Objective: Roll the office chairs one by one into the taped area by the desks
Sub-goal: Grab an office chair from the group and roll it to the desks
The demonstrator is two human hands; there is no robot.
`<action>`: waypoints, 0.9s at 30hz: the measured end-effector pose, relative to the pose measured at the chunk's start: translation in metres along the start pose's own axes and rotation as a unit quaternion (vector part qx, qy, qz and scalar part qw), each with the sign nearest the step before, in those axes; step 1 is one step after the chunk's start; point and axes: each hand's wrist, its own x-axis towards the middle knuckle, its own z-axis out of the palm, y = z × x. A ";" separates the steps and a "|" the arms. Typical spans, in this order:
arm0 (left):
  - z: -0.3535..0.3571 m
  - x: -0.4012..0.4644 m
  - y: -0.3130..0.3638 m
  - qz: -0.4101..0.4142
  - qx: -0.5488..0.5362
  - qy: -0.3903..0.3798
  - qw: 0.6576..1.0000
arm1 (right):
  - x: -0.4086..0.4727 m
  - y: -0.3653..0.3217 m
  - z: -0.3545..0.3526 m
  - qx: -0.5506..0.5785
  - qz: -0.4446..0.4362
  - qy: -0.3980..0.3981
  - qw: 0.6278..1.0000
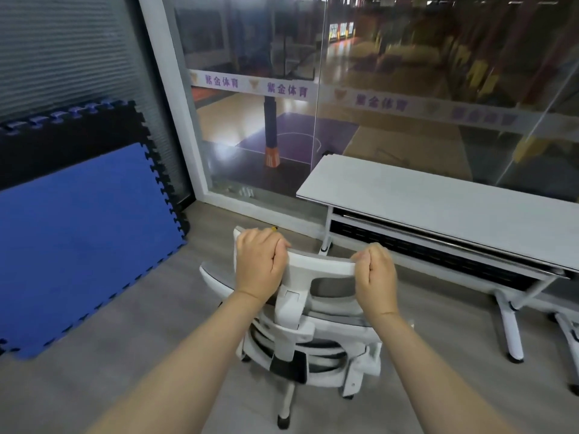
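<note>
Grey floor (150, 333) by a glass wall (376, 89), blue foam mat (84, 245) leaning left. Both hands, left hand (261, 266) and right hand (374, 277), are clenched around the white office chair (297, 311) headrest, just beside the white desk (438, 202).

White chair (300, 296); blue mat (81, 239); white desk (438, 202).

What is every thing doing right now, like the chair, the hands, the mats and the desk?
Office chair: upright on its wheels, gripped at the top.
Left hand: closed on the chair's top rail.
Right hand: closed on the same rail.
Blue mat: leaning against the wall.
Black mat: standing behind the blue one.
Desk: bare top.
</note>
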 end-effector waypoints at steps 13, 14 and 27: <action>0.089 0.112 -0.037 0.001 -0.041 0.030 0.999 | 0.116 0.054 0.050 -0.011 -0.028 0.025 0.999; 0.093 0.116 -0.038 0.003 -0.042 0.029 0.999 | 0.121 0.056 0.051 -0.013 -0.028 0.024 0.999; 0.101 0.138 -0.064 0.062 -0.055 -0.051 0.995 | 0.137 0.050 0.061 -0.049 0.040 0.025 0.998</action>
